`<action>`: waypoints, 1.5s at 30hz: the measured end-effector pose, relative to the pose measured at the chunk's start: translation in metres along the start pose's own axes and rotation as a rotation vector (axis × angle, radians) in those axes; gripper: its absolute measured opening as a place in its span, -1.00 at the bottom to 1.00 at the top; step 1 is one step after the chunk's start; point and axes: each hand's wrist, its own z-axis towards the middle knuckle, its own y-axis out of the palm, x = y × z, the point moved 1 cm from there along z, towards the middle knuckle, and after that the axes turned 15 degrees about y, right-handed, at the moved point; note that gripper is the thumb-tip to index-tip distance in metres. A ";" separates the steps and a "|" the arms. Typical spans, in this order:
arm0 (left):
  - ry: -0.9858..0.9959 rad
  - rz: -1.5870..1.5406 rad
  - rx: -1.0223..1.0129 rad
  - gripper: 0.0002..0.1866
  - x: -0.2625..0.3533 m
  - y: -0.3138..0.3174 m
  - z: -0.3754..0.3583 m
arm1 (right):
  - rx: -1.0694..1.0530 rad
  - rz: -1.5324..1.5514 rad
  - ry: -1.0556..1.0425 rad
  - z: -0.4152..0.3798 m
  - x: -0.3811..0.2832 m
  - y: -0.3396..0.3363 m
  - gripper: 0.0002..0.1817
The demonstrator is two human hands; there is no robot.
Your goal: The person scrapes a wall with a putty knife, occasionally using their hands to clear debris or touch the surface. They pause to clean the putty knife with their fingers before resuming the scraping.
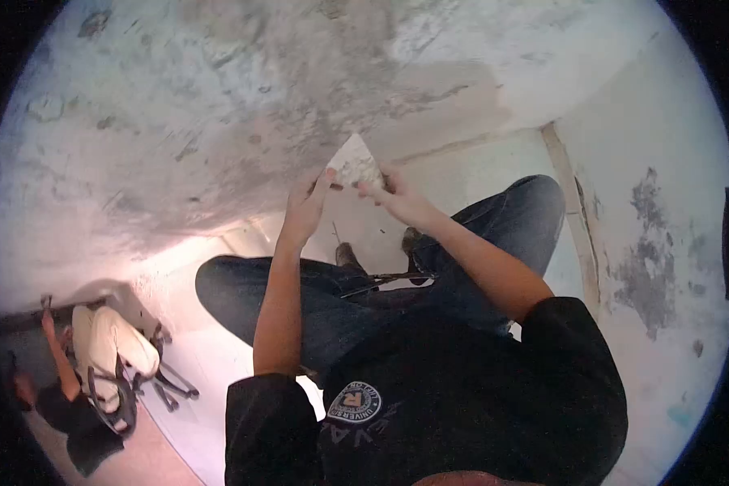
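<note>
A whitish, roughly triangular flat piece (pixel 355 161) with a rough, patchy surface is held up between both hands, its tip pointing toward the stained wall. My left hand (pixel 306 202) grips its left edge, with the thumb on the near face. On the right edge and lower corner, my right hand (pixel 401 198) holds it with thumb and fingers. The fingers behind the piece are partly hidden.
A stained, patchy wall (pixel 243 121) spans the top. Another wall with grey patches (pixel 640 243) stands at the right. At the lower left, another person (pixel 73 389) sits on a wheeled chair (pixel 170 381), one arm raised. Crossed jean-clad legs (pixel 502 219) are below my hands.
</note>
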 end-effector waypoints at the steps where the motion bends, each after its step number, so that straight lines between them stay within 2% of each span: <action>1: -0.006 0.012 -0.037 -0.62 -0.004 0.000 0.000 | -0.015 -0.007 0.016 -0.001 0.000 0.003 -0.54; 2: -0.011 0.024 -0.076 -0.63 -0.007 0.000 0.000 | 0.046 -0.058 0.120 -0.002 0.002 0.004 -0.51; 6: 0.138 0.029 -0.106 -0.63 -0.007 0.004 0.000 | 0.091 -0.080 0.131 -0.006 -0.005 0.003 -0.49; 8: 0.068 0.065 -0.153 -0.67 -0.005 0.000 0.003 | 0.112 -0.091 -0.061 0.008 0.011 0.001 -0.51; 12: 0.167 0.064 -0.196 -0.68 0.015 -0.003 -0.002 | 0.228 0.020 -0.123 0.014 0.014 -0.002 -0.53; 14: 0.205 0.069 -0.203 -0.64 0.014 -0.008 -0.002 | 0.271 0.364 -0.249 0.017 0.008 -0.016 -0.51; 15: 0.236 0.069 -0.188 -0.60 0.014 -0.014 -0.003 | 0.287 0.371 -0.259 0.015 0.001 -0.026 -0.51; 17: 0.262 0.100 -0.177 -0.59 0.012 -0.027 -0.006 | 0.511 0.324 -0.151 0.004 -0.021 -0.054 -0.50; 18: 0.239 0.050 -0.140 -0.61 0.005 -0.038 -0.005 | 0.526 0.327 -0.157 -0.002 -0.035 -0.068 -0.50; 20: 0.220 -0.063 -0.081 -0.63 -0.007 -0.068 0.001 | 0.707 0.419 -0.109 -0.012 -0.058 -0.099 -0.46; 21: 0.218 -0.126 -0.061 -0.64 -0.011 -0.084 0.003 | 0.793 0.465 -0.190 -0.011 -0.064 -0.116 -0.42; 22: 0.328 0.027 0.036 -0.61 -0.007 -0.090 -0.001 | 0.841 0.493 -0.235 -0.010 -0.071 -0.132 -0.41; 23: 0.339 0.027 0.024 -0.61 -0.002 -0.097 -0.004 | 0.888 0.519 -0.281 -0.009 -0.078 -0.148 -0.39; 25: 0.307 0.023 0.244 -0.56 0.027 -0.106 -0.010 | 0.957 0.630 -0.250 -0.010 -0.093 -0.177 -0.41; 26: 0.318 0.024 0.233 -0.56 0.028 -0.111 -0.011 | 0.965 0.639 -0.261 -0.005 -0.099 -0.192 -0.41; 28: 0.304 -0.033 0.435 -0.52 0.025 -0.129 -0.016 | 1.070 0.671 -0.233 0.002 -0.108 -0.217 -0.33; 29: 0.317 -0.036 0.423 -0.52 0.022 -0.137 -0.018 | 1.080 0.679 -0.246 0.001 -0.109 -0.222 -0.33; 31: 0.314 0.065 0.563 -0.41 0.018 -0.152 -0.018 | 1.006 0.772 -0.196 -0.001 -0.114 -0.226 -0.26; 32: 0.324 0.063 0.555 -0.41 0.016 -0.156 -0.018 | 1.028 0.730 -0.222 0.005 -0.106 -0.225 -0.21; 34: 0.291 0.160 0.759 -0.45 0.017 -0.156 -0.021 | 1.024 0.750 -0.290 0.018 -0.074 -0.216 -0.19; 36: 0.277 0.238 0.735 -0.42 0.014 -0.155 -0.020 | 1.025 0.775 -0.344 0.025 -0.067 -0.219 -0.17; 37: 0.252 0.317 0.716 -0.38 0.009 -0.159 -0.023 | 1.006 0.793 -0.263 0.027 -0.066 -0.219 -0.18; 38: 0.270 0.296 0.600 -0.24 -0.009 -0.175 -0.025 | 0.999 0.800 -0.224 0.028 -0.066 -0.222 -0.19; 39: 0.271 0.294 0.594 -0.24 -0.007 -0.169 -0.020 | 0.992 0.807 -0.185 0.030 -0.065 -0.224 -0.19; 42: 0.215 0.119 0.530 -0.07 -0.010 -0.158 -0.016 | 0.977 0.897 -0.182 0.035 -0.059 -0.229 -0.25; 45: 0.196 0.188 0.525 -0.07 -0.024 -0.167 -0.007 | 1.094 0.644 0.044 0.038 -0.057 -0.234 -0.26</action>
